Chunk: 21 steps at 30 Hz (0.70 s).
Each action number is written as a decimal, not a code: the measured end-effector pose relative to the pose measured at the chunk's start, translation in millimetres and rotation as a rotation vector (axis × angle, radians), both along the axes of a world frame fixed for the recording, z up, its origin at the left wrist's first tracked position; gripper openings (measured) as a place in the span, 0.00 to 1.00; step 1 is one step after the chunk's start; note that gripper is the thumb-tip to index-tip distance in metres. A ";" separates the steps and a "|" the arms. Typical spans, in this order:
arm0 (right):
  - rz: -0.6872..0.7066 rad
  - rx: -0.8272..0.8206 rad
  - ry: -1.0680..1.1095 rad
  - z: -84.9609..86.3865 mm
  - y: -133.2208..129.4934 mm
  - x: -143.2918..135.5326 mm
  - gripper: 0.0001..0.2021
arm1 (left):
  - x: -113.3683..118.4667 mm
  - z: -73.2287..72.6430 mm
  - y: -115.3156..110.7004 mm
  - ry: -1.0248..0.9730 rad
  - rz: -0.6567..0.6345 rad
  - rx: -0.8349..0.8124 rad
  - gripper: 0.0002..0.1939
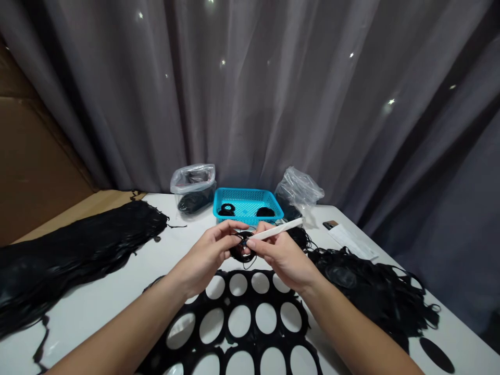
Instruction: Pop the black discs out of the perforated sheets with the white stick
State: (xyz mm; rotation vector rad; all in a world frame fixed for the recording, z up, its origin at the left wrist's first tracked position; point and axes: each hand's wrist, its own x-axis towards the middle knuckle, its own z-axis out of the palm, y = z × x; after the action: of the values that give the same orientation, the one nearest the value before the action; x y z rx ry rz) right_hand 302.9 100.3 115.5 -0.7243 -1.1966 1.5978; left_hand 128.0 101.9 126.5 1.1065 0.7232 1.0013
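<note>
Both hands meet over the table, just in front of the blue basket. A round black ring-shaped bundle is between them. My left hand is closed on the bundle's left side, thumb and fingers pinching it. My right hand is closed on a white flat stick-like tool, which points up to the right, and its fingertips meet the bundle's right side. What the tool's lower end touches is too small to tell. Below the hands lies a black sheet with round holes.
Black strips are heaped at the right, and a long black pile lies at the left. Clear plastic bags stand on both sides of the basket. A phone and white paper lie back right; a cardboard box stands left.
</note>
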 end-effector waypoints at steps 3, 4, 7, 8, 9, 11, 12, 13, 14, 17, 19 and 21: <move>-0.013 0.010 0.004 0.6 0.6 1.6 0.15 | -0.9 -1.2 0.3 -0.010 -0.024 -0.002 0.17; -0.017 0.015 0.006 0.6 0.8 2.1 0.15 | -1.1 -2.0 0.8 0.014 -0.018 0.014 0.19; -0.017 0.006 0.018 1.7 1.5 4.5 0.15 | -2.1 -4.2 3.0 0.077 -0.030 0.052 0.22; -0.002 -0.010 0.028 2.5 2.0 5.8 0.16 | -2.9 -4.5 3.9 0.068 -0.047 0.041 0.23; 0.023 -0.033 0.045 3.6 2.6 7.3 0.16 | -3.9 -4.5 4.8 0.039 -0.066 0.015 0.23; 0.077 -0.090 0.102 5.8 3.9 10.8 0.17 | -6.2 -3.5 6.3 -0.056 -0.082 -0.059 0.24; 0.103 -0.116 0.140 6.6 4.5 12.3 0.17 | -7.4 -2.7 6.9 -0.104 -0.076 -0.095 0.25; 0.128 -0.139 0.180 7.0 4.9 13.6 0.17 | -8.3 -1.9 7.1 -0.143 -0.068 -0.125 0.25; 0.155 -0.153 0.216 7.0 5.1 14.5 0.17 | -9.0 -1.0 7.2 -0.169 -0.058 -0.149 0.25; 0.223 -0.168 0.266 4.8 5.2 15.1 0.16 | -9.9 0.9 6.1 -0.185 -0.032 -0.172 0.25; 0.228 -0.175 0.265 3.1 5.1 14.7 0.16 | -10.9 2.0 5.3 -0.182 -0.022 -0.153 0.25; 0.226 -0.175 0.255 2.2 5.2 14.8 0.17 | -13.1 3.3 4.8 -0.194 -0.022 -0.116 0.25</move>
State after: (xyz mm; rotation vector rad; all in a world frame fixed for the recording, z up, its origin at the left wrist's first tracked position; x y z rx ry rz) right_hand 317.7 105.5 117.7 -0.4868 -0.9869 1.9376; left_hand 114.9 106.7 129.9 0.9015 0.6024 1.0195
